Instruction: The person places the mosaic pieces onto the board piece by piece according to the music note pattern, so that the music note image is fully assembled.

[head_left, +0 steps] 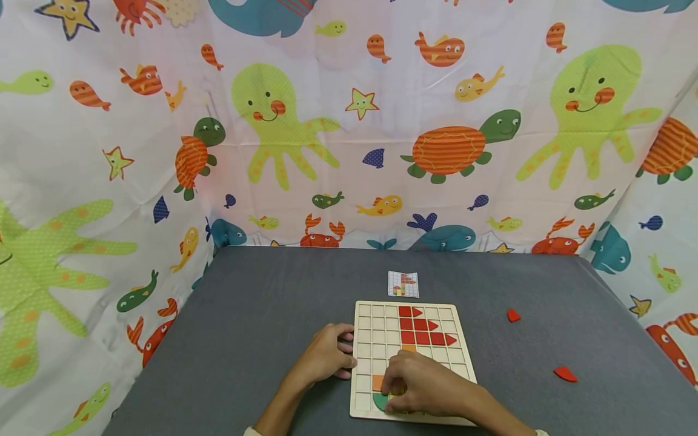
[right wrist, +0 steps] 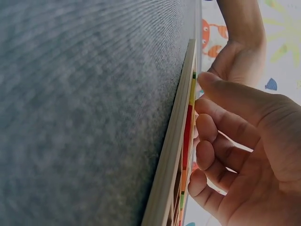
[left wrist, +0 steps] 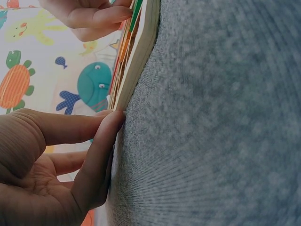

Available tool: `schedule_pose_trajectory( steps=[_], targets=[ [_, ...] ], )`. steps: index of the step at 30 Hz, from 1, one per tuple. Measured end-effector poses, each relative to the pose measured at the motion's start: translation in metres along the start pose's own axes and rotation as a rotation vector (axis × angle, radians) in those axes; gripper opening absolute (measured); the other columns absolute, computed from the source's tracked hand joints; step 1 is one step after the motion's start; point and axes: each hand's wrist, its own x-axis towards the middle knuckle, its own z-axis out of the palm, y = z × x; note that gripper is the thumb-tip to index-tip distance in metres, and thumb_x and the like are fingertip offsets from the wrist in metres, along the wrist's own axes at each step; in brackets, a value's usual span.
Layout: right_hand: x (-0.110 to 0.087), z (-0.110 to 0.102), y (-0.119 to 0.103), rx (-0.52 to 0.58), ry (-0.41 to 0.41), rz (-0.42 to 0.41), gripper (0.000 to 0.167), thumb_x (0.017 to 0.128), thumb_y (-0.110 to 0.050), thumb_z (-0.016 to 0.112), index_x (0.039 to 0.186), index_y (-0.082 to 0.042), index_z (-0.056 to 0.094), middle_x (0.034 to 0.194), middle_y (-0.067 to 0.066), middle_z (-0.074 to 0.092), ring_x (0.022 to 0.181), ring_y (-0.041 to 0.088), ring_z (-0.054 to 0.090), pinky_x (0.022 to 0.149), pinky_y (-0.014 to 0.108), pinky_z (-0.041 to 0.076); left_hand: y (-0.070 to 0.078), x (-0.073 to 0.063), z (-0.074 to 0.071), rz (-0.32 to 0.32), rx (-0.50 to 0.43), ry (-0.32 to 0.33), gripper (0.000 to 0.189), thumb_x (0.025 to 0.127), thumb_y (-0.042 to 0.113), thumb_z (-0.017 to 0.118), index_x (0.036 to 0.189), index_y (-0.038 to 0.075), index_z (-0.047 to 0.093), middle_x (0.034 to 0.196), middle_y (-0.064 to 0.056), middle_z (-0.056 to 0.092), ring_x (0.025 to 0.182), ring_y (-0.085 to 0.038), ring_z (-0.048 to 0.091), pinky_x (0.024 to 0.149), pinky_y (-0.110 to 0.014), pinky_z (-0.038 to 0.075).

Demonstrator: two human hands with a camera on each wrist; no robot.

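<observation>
A square wooden grid board (head_left: 362,351) lies on the table. My left hand (head_left: 327,354) grips its left edge; thumb and fingertips meet at the rim in the left wrist view. Over the board's lower rows my right hand (head_left: 422,384) has curled fingers, thumb and fingertips at a rounded green piece (head_left: 379,401) near the bottom left corner. An orange square (head_left: 377,382) sits just above that piece. Yellow shows between the right hand's fingers, and other lower cells are hidden beneath it. Three rows of red pieces (head_left: 422,338) with pointed right ends fill upper cells.
A small pattern card (head_left: 403,284) lies beyond the board's far edge. Two loose red pieces, one farther back (head_left: 514,315) and one nearer (head_left: 565,374), rest on the grey table (head_left: 262,315) to the right. A curtain (head_left: 349,139) printed with sea animals surrounds the table.
</observation>
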Motion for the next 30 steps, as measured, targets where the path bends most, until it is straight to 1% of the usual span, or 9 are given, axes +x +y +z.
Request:
schedule_pose_trajectory(
  steps=[6,11,14,18,20,23,30],
  targets=[
    [0.003,0.002,0.0,-0.022,-0.002,0.016,0.014,0.085,-0.03,0.089,0.089,-0.029,0.076,0.086,-0.02,0.058,0.084,-0.002,0.049,0.071,0.016,0.05,0.0,0.001,0.0,-0.003,0.003,-0.001,0.065,0.079,-0.013,0.079,0.141,-0.008,0.059,0.122,-0.017,0.06,0.101,-0.025,0.068,0.058,-0.036,0.067],
    [0.004,0.002,-0.001,-0.034,0.006,-0.007,0.016,0.085,-0.031,0.09,0.088,-0.029,0.075,0.087,-0.02,0.058,0.084,-0.002,0.049,0.071,0.017,0.049,-0.001,0.001,0.0,-0.008,0.004,0.0,0.066,0.079,-0.013,0.079,0.141,-0.008,0.058,0.122,-0.016,0.059,0.101,-0.025,0.068,0.058,-0.036,0.067],
    [0.002,0.001,0.0,0.001,0.003,-0.004,0.015,0.085,-0.032,0.09,0.09,-0.029,0.075,0.088,-0.02,0.059,0.084,-0.002,0.05,0.071,0.017,0.05,0.0,0.0,0.0,-0.016,0.0,0.0,0.066,0.079,-0.013,0.079,0.142,-0.007,0.058,0.122,-0.016,0.059,0.101,-0.025,0.067,0.058,-0.037,0.067],
    [-0.002,-0.004,0.005,0.114,0.003,0.026,0.015,0.087,-0.031,0.088,0.094,-0.025,0.077,0.089,-0.015,0.062,0.082,0.0,0.054,0.07,0.019,0.052,0.0,-0.001,0.0,-0.012,-0.013,-0.002,0.067,0.079,-0.014,0.079,0.142,-0.008,0.058,0.122,-0.017,0.059,0.1,-0.025,0.067,0.057,-0.037,0.067],
    [-0.006,-0.009,0.009,0.162,0.018,0.04,0.015,0.088,-0.028,0.088,0.096,-0.023,0.077,0.09,-0.013,0.064,0.081,0.003,0.057,0.069,0.02,0.053,0.0,-0.001,0.0,-0.006,-0.02,-0.004,0.067,0.078,-0.015,0.078,0.142,-0.008,0.058,0.122,-0.017,0.059,0.1,-0.026,0.067,0.057,-0.038,0.067],
    [-0.013,-0.016,0.016,0.186,0.051,0.077,0.015,0.089,-0.028,0.087,0.097,-0.022,0.077,0.089,-0.013,0.066,0.081,0.004,0.058,0.069,0.02,0.053,0.0,-0.002,0.0,0.001,-0.026,-0.007,0.068,0.078,-0.016,0.078,0.142,-0.008,0.058,0.123,-0.017,0.058,0.1,-0.026,0.067,0.057,-0.039,0.067],
    [-0.038,-0.035,0.037,0.159,0.166,0.156,0.018,0.089,-0.031,0.086,0.101,-0.02,0.077,0.09,-0.011,0.066,0.084,0.006,0.058,0.067,0.022,0.051,0.0,-0.002,0.0,0.009,-0.033,-0.003,0.068,0.079,-0.015,0.078,0.143,-0.008,0.058,0.122,-0.017,0.058,0.101,-0.026,0.067,0.057,-0.039,0.067]
  ],
)
